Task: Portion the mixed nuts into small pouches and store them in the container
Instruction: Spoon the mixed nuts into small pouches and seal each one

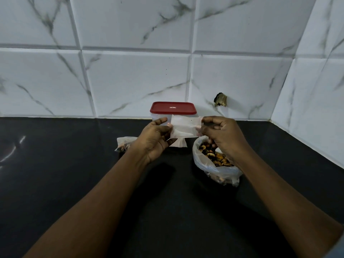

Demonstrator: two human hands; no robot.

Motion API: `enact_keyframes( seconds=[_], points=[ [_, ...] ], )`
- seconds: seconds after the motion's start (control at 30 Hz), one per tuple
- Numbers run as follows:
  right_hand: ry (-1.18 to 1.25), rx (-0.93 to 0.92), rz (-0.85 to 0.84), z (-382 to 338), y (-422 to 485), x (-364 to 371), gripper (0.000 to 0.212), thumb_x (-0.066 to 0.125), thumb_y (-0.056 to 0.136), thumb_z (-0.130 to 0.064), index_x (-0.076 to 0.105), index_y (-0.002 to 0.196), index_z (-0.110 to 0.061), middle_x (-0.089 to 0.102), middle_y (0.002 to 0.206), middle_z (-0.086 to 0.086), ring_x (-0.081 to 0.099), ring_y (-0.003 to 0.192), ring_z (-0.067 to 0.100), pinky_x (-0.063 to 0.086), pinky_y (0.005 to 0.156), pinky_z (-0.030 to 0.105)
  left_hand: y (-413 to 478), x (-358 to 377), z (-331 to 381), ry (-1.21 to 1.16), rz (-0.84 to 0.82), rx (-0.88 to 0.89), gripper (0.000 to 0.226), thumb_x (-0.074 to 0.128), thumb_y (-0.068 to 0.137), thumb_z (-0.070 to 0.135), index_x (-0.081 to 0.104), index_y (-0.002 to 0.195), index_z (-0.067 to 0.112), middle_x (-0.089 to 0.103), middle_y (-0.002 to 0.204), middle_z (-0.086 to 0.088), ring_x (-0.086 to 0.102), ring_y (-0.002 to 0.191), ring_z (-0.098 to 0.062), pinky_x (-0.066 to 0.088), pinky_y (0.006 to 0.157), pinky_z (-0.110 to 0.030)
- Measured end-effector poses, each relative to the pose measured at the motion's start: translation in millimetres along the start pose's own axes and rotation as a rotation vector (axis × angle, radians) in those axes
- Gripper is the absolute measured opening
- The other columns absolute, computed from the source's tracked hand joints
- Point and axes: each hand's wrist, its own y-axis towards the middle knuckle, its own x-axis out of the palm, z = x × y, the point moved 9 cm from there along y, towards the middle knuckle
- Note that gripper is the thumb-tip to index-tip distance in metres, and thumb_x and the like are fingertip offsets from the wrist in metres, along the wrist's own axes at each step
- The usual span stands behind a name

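Head view counts one clear container (159, 117) with one red lid (173, 108) on it, at the back of the black tabletop (65, 164). One open bag of mixed nuts (201, 162) sits to the right. One filled pouch (124, 143) lies to the left, partly behind the wrist. Two hands are raised in front of the container. The left hand (156, 138) and right hand (221, 133) each pinch one end of a single empty pouch (186, 128), stretched level between them with fingers curled. One more white plastic scrap (180, 143) shows below it; I cannot tell what it is.
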Motion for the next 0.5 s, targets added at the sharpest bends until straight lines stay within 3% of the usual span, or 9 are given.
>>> enact_keyframes(
  seconds=[0.07, 0.13, 0.17, 0.23, 0.3, 0.37, 0.5],
  points=[
    [-0.002, 0.005, 0.003, 1.0, 0.4, -0.9, 0.023, 0.078, 0.094, -0.017, 0.076, 0.116, -0.014, 0.080, 0.090, 0.008, 0.056, 0.052, 0.001, 0.048, 0.051, 0.020, -5.3, 0.8, 2.8, 0.014, 0.038, 0.043, 0.030, 0.054, 0.097, -0.002, 0.057, 0.122, 0.014, 0.065, 0.105, -0.011, 0.065, 0.088, -0.022, 0.056, 0.070, -0.039],
    [-0.009, 0.000, 0.012, -0.2, 0.2, -1.8, 0.023, 0.078, 0.094, -0.015, 0.075, 0.116, -0.013, 0.080, 0.090, 0.008, 0.060, 0.053, -0.001, 0.047, 0.051, 0.016, -12.5, -0.8, 19.7, 0.251, 0.080, 0.254, 0.038, 0.055, 0.095, 0.004, 0.052, 0.131, 0.018, 0.058, 0.113, -0.008, 0.060, 0.099, -0.022, 0.051, 0.078, -0.033],
    [-0.010, -0.003, 0.013, -0.9, 0.1, -1.8, 0.023, 0.078, 0.094, -0.014, 0.075, 0.116, -0.012, 0.080, 0.090, 0.008, 0.061, 0.053, -0.002, 0.047, 0.051, 0.014, -19.7, 4.7, 33.6, 0.516, 0.068, 0.446, 0.049, 0.059, 0.092, 0.009, 0.046, 0.137, 0.023, 0.054, 0.124, -0.005, 0.056, 0.111, -0.021, 0.048, 0.086, -0.031],
    [-0.010, -0.005, 0.001, -3.4, -1.5, 1.3, 0.021, 0.078, 0.092, -0.011, 0.075, 0.114, -0.011, 0.079, 0.087, 0.006, 0.062, 0.053, -0.003, 0.046, 0.052, 0.011, -32.5, 28.5, 36.8, 1.156, -0.040, 0.786, 0.073, 0.067, 0.082, 0.033, 0.036, 0.148, 0.036, 0.039, 0.148, 0.005, 0.039, 0.139, -0.023, 0.034, 0.109, -0.040],
    [-0.031, -0.006, -0.046, -5.5, -3.3, 9.5, 0.022, 0.079, 0.092, -0.010, 0.074, 0.113, -0.012, 0.078, 0.083, 0.004, 0.062, 0.052, -0.003, 0.046, 0.053, 0.011, -36.4, 44.4, 18.8, 1.568, -0.106, 0.919, 0.086, 0.064, 0.079, 0.058, 0.027, 0.155, 0.043, 0.025, 0.162, 0.009, 0.015, 0.154, -0.022, 0.014, 0.121, -0.054],
    [-0.069, -0.010, -0.111, -6.6, -5.1, 18.3, 0.024, 0.079, 0.092, -0.012, 0.074, 0.115, -0.015, 0.078, 0.080, 0.003, 0.063, 0.054, -0.002, 0.048, 0.055, 0.016, -36.1, 52.8, 4.9, 1.663, -0.110, 0.926, 0.086, 0.058, 0.081, 0.068, 0.027, 0.157, 0.040, 0.027, 0.163, 0.009, 0.009, 0.156, -0.020, 0.005, 0.123, -0.059],
    [-0.105, -0.038, -0.107, -9.1, -7.0, 23.0, 0.015, 0.078, 0.092, -0.014, 0.078, 0.105, -0.022, 0.079, 0.080, 0.004, 0.068, 0.061, 0.022, 0.057, 0.064, 0.035, -38.4, 53.7, 9.6, 1.580, -0.035, 0.956, 0.062, 0.065, 0.086, 0.054, 0.051, 0.141, 0.028, 0.058, 0.137, 0.011, 0.043, 0.139, -0.016, 0.006, 0.122, -0.059]
  ],
)
